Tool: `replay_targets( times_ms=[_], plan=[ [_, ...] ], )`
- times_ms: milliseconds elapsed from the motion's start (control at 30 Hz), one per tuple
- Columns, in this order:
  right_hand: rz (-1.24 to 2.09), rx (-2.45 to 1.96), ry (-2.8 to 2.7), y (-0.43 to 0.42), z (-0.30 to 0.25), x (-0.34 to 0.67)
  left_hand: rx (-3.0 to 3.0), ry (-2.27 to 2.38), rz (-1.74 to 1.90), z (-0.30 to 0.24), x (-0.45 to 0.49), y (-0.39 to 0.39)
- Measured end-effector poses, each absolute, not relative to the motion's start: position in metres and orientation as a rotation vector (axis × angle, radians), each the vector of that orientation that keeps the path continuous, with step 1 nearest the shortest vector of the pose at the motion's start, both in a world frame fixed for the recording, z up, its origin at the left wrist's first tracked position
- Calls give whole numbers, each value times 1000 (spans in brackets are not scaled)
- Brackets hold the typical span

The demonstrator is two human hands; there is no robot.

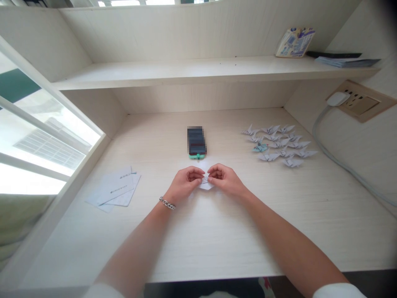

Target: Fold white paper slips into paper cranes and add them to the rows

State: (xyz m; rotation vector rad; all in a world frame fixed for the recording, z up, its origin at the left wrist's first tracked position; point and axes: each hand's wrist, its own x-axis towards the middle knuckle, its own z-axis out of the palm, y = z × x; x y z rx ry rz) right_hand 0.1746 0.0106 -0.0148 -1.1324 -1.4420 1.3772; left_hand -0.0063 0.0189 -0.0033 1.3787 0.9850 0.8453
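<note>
The small folded paper (206, 184) sits just above the surface (217, 240), near the phone (196, 142). The left hand (185, 182) and the right hand (223, 178) both close their grip on it, fingertips pinched at its two sides. An uneven pull could tear the thin paper or make the crease crooked

The phone (196, 141) is pixelated, and the left hand (185, 183) and right hand (225, 179) cover most of the folded paper (206, 185).

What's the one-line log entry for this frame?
left hand: pinching folded paper | right hand: pinching folded paper | phone: behind hands | paper cranes: right side
</note>
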Motion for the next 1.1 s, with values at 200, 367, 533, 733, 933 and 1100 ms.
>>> replay_targets(
  times_ms=[200, 367, 533, 733, 933, 1100],
  plan=[
    [1335, -1132, -1453, 11, -13, 176, 1421, 1004, 825, -5, -6, 17],
    [1282, -1186, -1511, 9, -12, 173, 1467, 1033, 843, -4, -3, 15],
    [1368, -1163, -1470, 12, -14, 175, 1413, 1040, 888, -4, -4, 17],
    [1461, -1187, -1433, 15, -12, 183, 1338, 1045, 880, -6, -8, 20],
    [1442, -1208, -1407, 14, -10, 183, 1291, 1015, 867, -8, -8, 21],
    [1390, -1178, -1448, 12, -11, 180, 1306, 1013, 886, -10, -7, 20]
  ],
)
